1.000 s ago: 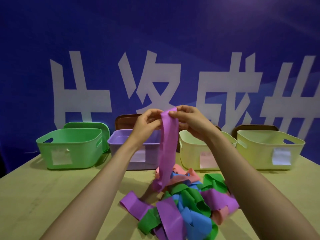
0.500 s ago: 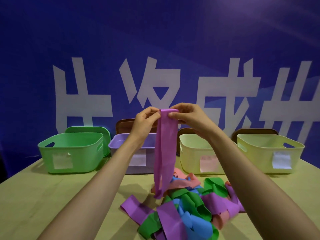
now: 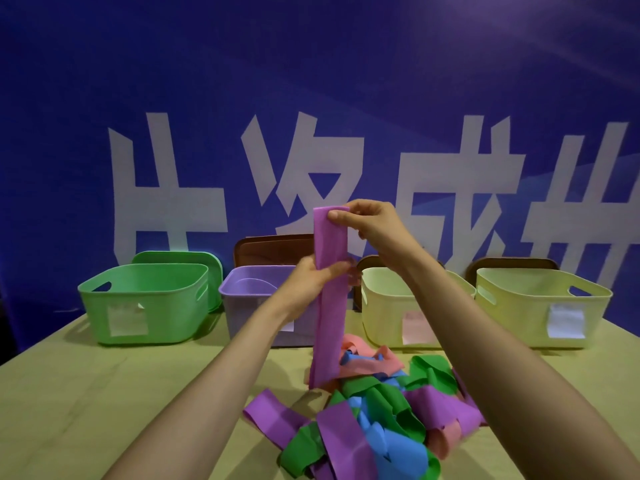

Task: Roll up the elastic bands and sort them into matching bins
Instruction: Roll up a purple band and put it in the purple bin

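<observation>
A long purple elastic band (image 3: 329, 306) hangs straight down over the table. My right hand (image 3: 372, 225) pinches its top end between thumb and fingers. Lower down, my left hand (image 3: 311, 284) grips the band about a third of the way along, fingers wrapped round it. Its bottom end touches a pile of loose bands (image 3: 377, 414) in purple, green, blue and pink. Behind stand a green bin (image 3: 145, 303), a purple bin (image 3: 249, 299) and two pale yellow bins (image 3: 388, 306) (image 3: 540, 306).
Each bin carries a paper label on its front. Lids lean behind the bins: a green lid (image 3: 173, 258) and brown lids (image 3: 273, 249). A blue banner with white characters (image 3: 311, 168) closes off the back. The wooden table (image 3: 86, 393) spreads left of the pile.
My left hand has slid down from the band's top end to a lower grip. My right hand has lifted the top end higher, so the band hangs straighter.
</observation>
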Motion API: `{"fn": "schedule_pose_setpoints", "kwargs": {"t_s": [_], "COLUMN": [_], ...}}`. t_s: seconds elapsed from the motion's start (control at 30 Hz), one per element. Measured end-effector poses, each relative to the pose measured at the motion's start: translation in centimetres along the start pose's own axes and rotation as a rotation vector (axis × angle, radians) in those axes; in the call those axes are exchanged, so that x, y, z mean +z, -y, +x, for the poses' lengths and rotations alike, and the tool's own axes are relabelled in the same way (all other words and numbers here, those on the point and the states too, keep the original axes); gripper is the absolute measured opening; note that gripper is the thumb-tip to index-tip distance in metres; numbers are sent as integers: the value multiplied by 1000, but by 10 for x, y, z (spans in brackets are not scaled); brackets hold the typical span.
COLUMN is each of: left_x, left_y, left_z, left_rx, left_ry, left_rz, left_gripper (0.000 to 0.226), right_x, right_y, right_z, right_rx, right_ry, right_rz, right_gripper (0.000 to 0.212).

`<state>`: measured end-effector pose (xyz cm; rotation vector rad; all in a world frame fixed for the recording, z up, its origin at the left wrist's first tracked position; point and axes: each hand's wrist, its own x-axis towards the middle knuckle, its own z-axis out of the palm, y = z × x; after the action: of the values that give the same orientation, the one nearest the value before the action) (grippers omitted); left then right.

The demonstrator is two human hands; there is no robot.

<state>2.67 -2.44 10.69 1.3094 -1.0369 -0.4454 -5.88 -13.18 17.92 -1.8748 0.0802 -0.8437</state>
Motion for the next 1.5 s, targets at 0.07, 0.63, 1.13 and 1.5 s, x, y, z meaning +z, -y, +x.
{"fn": "schedule_pose_setpoints", "kwargs": {"t_s": [0.07, 0.63, 1.13, 1.5], "left_x": [3, -8, -8, -4], "left_y": [20, 16, -18, 10], "left_z": [-2, 0, 3, -3], "left_rx": [-30, 27, 107, -14], "left_ry": [24, -71, -211, -74], "left_rz": [-91, 259, 87, -23], "left_gripper": [12, 97, 20, 11], "right_x": [-1, -13, -15, -6], "right_y": [2, -1, 6, 1], "right_z": [4, 8, 7, 9], "right_rx": [-3, 132, -232, -115], "right_ry": [-74, 124, 79, 50], "right_rz": [42, 129, -571, -74], "right_gripper": [9, 15, 24, 17]}}
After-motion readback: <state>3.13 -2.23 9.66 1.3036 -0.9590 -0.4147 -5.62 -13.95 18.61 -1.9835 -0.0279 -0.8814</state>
